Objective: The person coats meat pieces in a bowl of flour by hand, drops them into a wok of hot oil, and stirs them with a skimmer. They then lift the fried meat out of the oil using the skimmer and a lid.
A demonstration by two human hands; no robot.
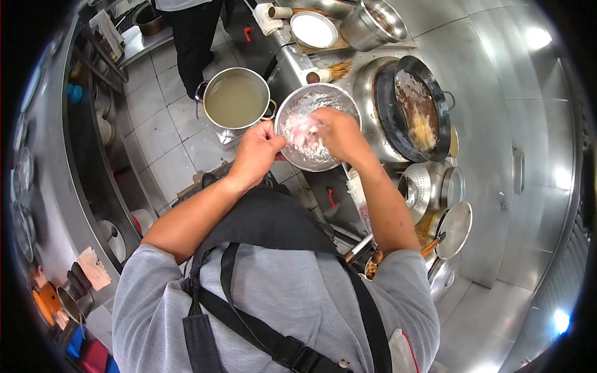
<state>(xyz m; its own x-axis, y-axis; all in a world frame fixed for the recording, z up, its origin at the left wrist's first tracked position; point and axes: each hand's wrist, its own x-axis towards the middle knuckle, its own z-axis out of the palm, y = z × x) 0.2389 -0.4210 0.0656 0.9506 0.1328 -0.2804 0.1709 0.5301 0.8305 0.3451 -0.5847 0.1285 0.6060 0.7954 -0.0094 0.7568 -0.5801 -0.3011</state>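
My left hand [256, 151] is closed on the near left rim of a metal mixing bowl [316, 163], thumb at the edge. Inside the bowl are pale pink, flour-coated pieces [300, 132] that look like raw meat, with white flour stuck to the walls. My right hand [339, 133] reaches down into the bowl from the right, its bent fingers among the pieces, blurred and partly hidden. To the right of the bowl, a dark wok [403, 133] holds bubbling oil with golden frying food [423, 132] in it.
A large pot of cloudy liquid [235, 102] stands left of the bowl. Behind are a white plate [313, 30], a steel pot [373, 26] and bamboo brushes [329, 73]. Strainers [418, 189] and lids [454, 230] lie near my right arm. Another person's dark-trousered legs [194, 46] stand at the back.
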